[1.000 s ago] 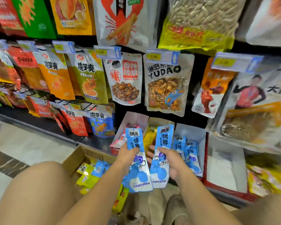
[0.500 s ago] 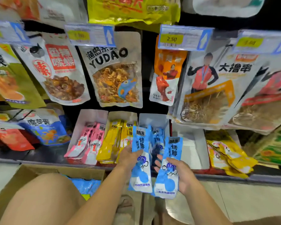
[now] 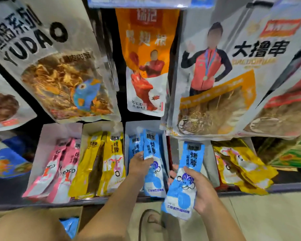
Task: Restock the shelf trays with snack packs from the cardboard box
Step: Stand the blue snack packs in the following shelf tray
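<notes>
Holding one blue pack apiece.

- Left hand: fingers curled on the left pack, gripping its left edge near the middle. The pack leans back over the blue stock in the blue tray, with its foot at the shelf edge.
- Right hand: wrapped round the lower half of the right pack, thumb across the front. The pack is held off the shelf, its top in front of the pale tray next door.
- Neighbours: pink packs and yellow packs in trays to the left; loose yellow heap to the right; large bags hanging above.
- Box: on the floor below the shelf, lower left, partly hidden by a knee. One spare pack shows inside.

Step in hand, as judged: seating the left pack in the blue tray.

Next move, as judged: release it once it lies flat on the stock. Then bring the right pack leftward into the same tray, not the pale one, face forward and upright to match. After that, reach down to the box for more.
</notes>
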Motion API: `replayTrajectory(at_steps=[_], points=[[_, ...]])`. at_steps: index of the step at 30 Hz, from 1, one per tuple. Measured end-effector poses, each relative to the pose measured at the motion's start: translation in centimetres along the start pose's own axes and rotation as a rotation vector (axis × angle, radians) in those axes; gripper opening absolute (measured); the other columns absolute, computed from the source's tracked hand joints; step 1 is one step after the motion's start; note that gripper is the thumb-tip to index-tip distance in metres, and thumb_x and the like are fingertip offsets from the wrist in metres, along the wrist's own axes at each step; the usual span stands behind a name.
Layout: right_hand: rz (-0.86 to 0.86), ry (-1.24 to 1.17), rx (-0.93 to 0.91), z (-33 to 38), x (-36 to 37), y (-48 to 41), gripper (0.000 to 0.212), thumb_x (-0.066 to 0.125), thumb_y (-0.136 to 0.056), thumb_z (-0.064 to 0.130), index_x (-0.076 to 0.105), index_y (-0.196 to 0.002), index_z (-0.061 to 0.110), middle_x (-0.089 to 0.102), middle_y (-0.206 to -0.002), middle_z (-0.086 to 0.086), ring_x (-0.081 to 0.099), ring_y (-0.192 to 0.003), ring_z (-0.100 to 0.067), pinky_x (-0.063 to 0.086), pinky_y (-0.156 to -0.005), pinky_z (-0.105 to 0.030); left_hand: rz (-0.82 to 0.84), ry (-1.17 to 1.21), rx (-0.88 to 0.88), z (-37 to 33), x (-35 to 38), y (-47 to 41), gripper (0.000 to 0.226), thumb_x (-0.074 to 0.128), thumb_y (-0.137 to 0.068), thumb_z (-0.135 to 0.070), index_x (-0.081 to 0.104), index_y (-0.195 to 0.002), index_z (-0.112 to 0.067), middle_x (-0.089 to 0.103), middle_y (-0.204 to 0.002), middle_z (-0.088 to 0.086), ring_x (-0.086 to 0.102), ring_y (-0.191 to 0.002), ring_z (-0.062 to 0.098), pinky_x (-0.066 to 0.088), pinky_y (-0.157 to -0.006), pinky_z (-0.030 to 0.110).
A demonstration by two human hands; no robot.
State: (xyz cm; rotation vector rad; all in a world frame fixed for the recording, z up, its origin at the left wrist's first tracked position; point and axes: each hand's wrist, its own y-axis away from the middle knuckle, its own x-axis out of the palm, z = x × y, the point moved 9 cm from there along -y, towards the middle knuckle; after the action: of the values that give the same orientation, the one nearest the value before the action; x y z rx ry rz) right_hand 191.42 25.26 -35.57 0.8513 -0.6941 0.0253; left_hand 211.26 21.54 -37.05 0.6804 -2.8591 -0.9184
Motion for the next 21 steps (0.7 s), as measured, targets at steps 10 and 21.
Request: replayTrajectory(at_steps=[10,21], points=[[-0.031,0.0,-0.017,0.5,-1.1,-1.1,0.037,0.06,-0.092,0.018,0.065,-0.124,0.0,0.071,-0.119,-0.021,0.072,-0.103,-0.034,0.063,-0.073,-0.041,-0.08,-0.416,0.149,1.9,2.6,-4.3,0.035,0.064,-0.094,-0.023,0.059,-0.127,-0.01,0.062,-0.126,0.007,0.061,-0.11,0.024,0.05,-0.093,0.034],[-0.042,0.061,-0.022,0.4,1.6,-0.5,0.025,0.059,-0.096,0.017,0.062,-0.119,0.006,0.071,-0.111,-0.028,0.075,-0.088,-0.038,0.055,-0.079,-0.047,-0.124,-0.644,0.337,-1.6,-0.1,-2.1,0.05,0.068,-0.092,-0.023,0.054,-0.138,-0.013,0.065,-0.12,0.007,0.066,-0.097,0.019,0.055,-0.088,0.035]])
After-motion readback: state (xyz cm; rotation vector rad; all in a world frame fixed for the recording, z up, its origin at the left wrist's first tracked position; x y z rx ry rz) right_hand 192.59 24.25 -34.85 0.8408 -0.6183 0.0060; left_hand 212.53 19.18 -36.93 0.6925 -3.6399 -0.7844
